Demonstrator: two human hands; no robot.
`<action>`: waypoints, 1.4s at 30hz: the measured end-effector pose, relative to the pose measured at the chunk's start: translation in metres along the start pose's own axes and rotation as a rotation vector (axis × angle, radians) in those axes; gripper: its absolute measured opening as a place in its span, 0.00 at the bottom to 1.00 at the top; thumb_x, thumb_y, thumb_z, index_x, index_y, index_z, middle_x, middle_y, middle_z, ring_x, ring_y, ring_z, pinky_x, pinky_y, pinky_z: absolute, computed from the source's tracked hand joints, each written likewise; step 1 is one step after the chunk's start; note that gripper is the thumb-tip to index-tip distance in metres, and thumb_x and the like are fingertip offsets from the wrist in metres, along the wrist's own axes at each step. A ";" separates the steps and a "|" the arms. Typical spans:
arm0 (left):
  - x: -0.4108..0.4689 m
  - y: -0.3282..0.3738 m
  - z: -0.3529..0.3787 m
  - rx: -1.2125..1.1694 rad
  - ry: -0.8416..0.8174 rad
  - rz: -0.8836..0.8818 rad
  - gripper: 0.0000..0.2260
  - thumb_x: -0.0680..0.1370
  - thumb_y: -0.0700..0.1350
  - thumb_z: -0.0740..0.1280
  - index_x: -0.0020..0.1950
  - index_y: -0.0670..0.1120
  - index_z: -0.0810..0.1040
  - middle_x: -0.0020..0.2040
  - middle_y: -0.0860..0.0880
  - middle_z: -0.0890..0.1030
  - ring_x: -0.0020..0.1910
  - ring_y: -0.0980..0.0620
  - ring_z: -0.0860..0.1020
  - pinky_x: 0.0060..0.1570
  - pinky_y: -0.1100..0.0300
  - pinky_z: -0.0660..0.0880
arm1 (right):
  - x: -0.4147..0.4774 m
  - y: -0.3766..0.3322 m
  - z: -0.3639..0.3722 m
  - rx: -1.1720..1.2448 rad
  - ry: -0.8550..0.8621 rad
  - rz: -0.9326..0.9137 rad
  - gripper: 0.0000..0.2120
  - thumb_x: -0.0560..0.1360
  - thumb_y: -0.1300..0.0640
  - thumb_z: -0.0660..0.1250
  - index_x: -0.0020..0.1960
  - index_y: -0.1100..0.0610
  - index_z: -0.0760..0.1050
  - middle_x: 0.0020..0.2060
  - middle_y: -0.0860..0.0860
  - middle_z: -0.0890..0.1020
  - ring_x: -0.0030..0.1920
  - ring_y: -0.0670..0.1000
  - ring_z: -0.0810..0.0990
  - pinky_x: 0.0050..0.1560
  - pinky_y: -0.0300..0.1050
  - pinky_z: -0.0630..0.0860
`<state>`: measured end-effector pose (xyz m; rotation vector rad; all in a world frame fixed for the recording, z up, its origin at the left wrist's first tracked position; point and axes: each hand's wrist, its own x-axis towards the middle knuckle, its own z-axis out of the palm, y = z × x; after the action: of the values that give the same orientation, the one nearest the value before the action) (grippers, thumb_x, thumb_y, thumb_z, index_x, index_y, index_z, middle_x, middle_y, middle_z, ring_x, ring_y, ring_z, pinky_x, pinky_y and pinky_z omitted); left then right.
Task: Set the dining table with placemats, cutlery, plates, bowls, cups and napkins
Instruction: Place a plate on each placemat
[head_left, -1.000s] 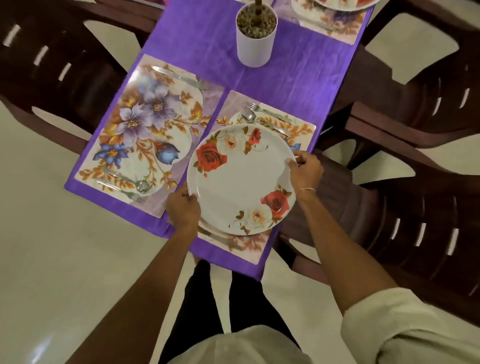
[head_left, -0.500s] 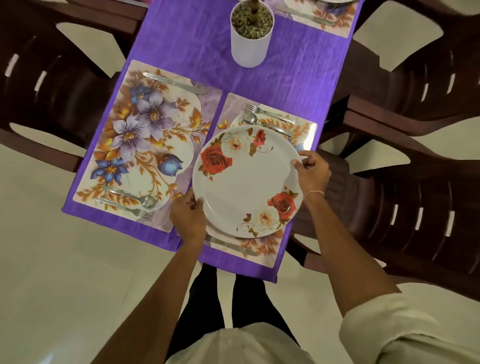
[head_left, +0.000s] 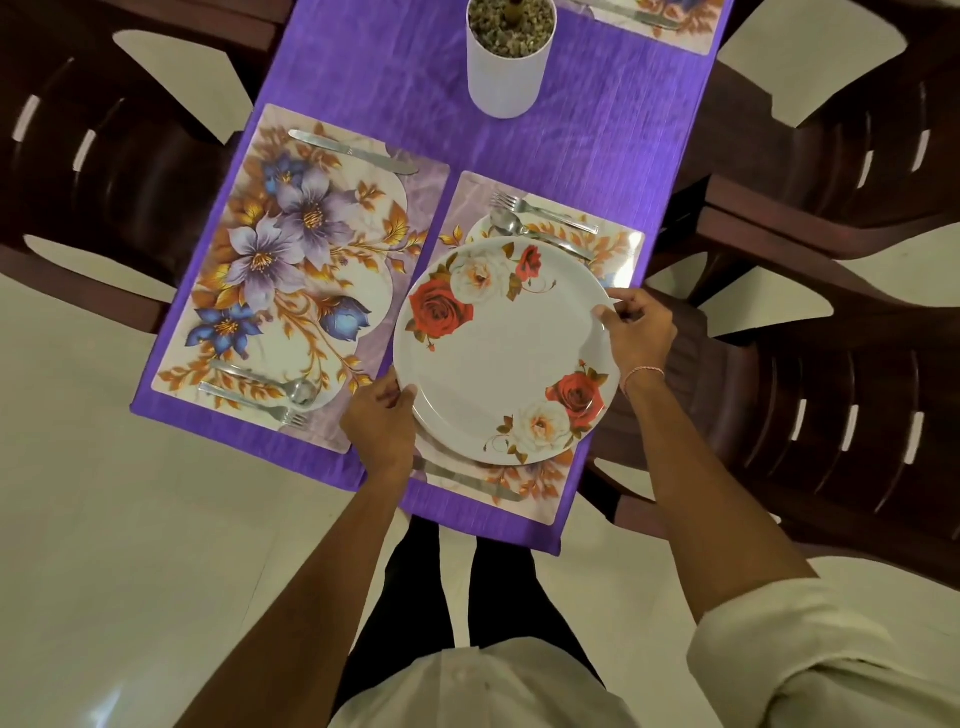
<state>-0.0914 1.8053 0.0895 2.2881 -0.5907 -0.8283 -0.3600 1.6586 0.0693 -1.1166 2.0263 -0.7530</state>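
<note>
white with red roses, the plate (head_left: 504, 353) is held between my two hands. my left hand (head_left: 379, 421) curls round its lower-left rim, and my right hand (head_left: 636, 332) pinches the right rim with the fingers bent over the edge. i hold it at opposite sides so it stays level and i can centre it.

it is over the mat (head_left: 618, 249) at centre frame, and i cannot tell whether it has touched down yet. a second rim seems to show under it by my left hand, so there may be more than one plate.

the fork (head_left: 540, 210) and spoon (head_left: 519, 228) lie on the mat just above the plate and the knife (head_left: 467, 478) just below, which leaves the middle free for it. the left mat (head_left: 291, 270), just beside this one, has its cutlery (head_left: 260, 389) laid but no plate, so i judge it comes next.

both mats lie on the purple cloth (head_left: 405, 78). a white pot (head_left: 506, 73) stands at top centre, another mat (head_left: 670, 31) shows at the top right, and dark chairs (head_left: 831, 415) stand at the sides.
</note>
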 end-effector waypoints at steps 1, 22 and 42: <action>-0.001 0.001 0.000 0.004 0.020 -0.011 0.12 0.76 0.42 0.77 0.58 0.42 0.86 0.52 0.46 0.87 0.48 0.51 0.84 0.57 0.53 0.80 | 0.000 -0.001 0.001 -0.026 0.023 0.003 0.12 0.74 0.54 0.78 0.56 0.54 0.85 0.49 0.48 0.85 0.47 0.46 0.82 0.50 0.42 0.82; 0.148 0.055 -0.137 -0.246 0.130 -0.224 0.10 0.72 0.44 0.77 0.52 0.43 0.87 0.47 0.46 0.86 0.48 0.42 0.84 0.54 0.49 0.82 | -0.061 -0.172 0.089 -0.100 0.068 -0.060 0.11 0.71 0.57 0.79 0.53 0.53 0.87 0.46 0.51 0.88 0.49 0.52 0.85 0.58 0.43 0.77; 0.273 -0.009 -0.194 -0.057 -0.103 -0.241 0.09 0.75 0.39 0.76 0.56 0.43 0.86 0.49 0.48 0.86 0.48 0.49 0.84 0.58 0.49 0.82 | -0.061 -0.203 0.217 -0.334 -0.256 -0.098 0.12 0.79 0.65 0.69 0.60 0.58 0.85 0.50 0.54 0.87 0.46 0.48 0.82 0.54 0.34 0.75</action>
<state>0.2352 1.7299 0.0904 2.3041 -0.3343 -1.0683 -0.0688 1.5844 0.1116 -1.4294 1.9300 -0.3009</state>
